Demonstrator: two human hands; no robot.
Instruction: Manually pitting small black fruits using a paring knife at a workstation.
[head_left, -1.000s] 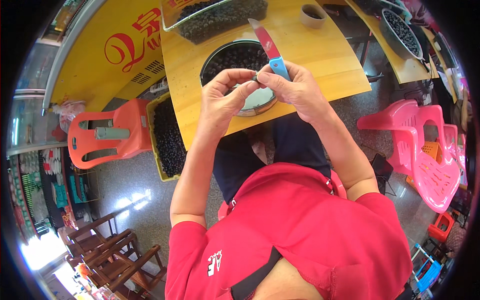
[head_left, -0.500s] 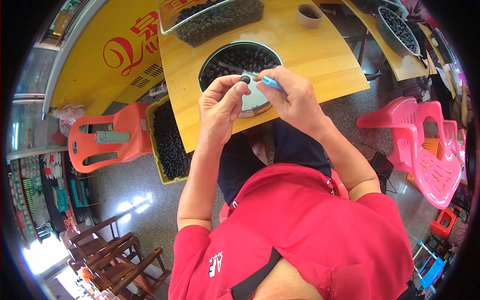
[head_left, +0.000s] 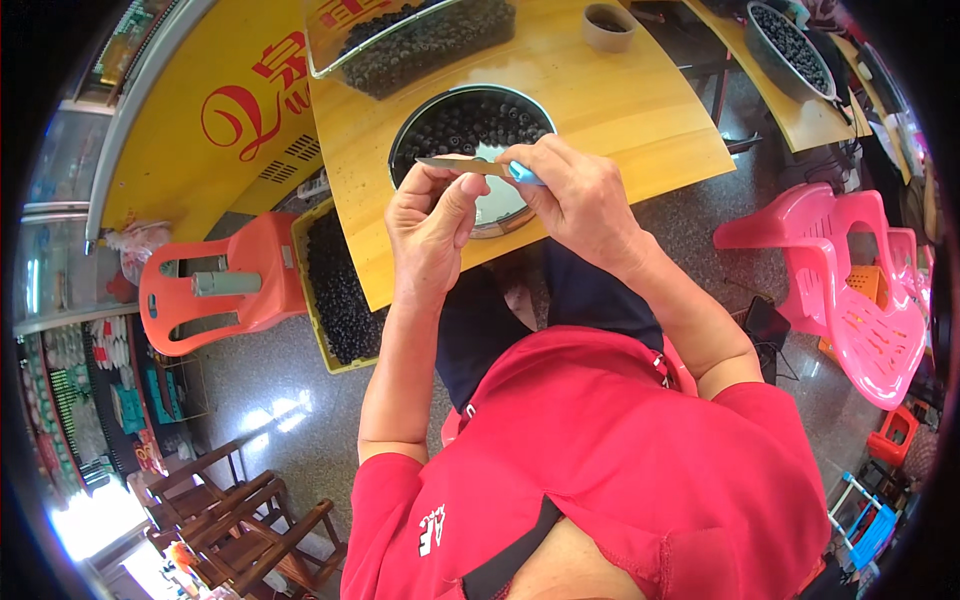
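Observation:
My right hand (head_left: 580,195) grips a small knife (head_left: 465,164) by its light-blue handle. The blade points left, across the fingertips of my left hand (head_left: 432,215). Those fingers are pinched together; the blade hides whatever lies between them. Both hands are over the near side of a round metal basin (head_left: 392,160). Many small black round pieces (head_left: 470,118) fill the basin's far part, and its near part shows bare, shiny metal.
The basin stands on a wooden table (head_left: 600,110). Behind it are a clear tub of black pieces (head_left: 430,55) and a tape roll (head_left: 608,28). A yellow crate (head_left: 330,362) of black pieces and an orange stool (head_left: 225,285) stand left, a pink chair (head_left: 850,280) right.
The knife has swung across my left fingertips, its blade now flat in view. The small black round piece seen in my left pinch is now hidden. The view has shifted slightly.

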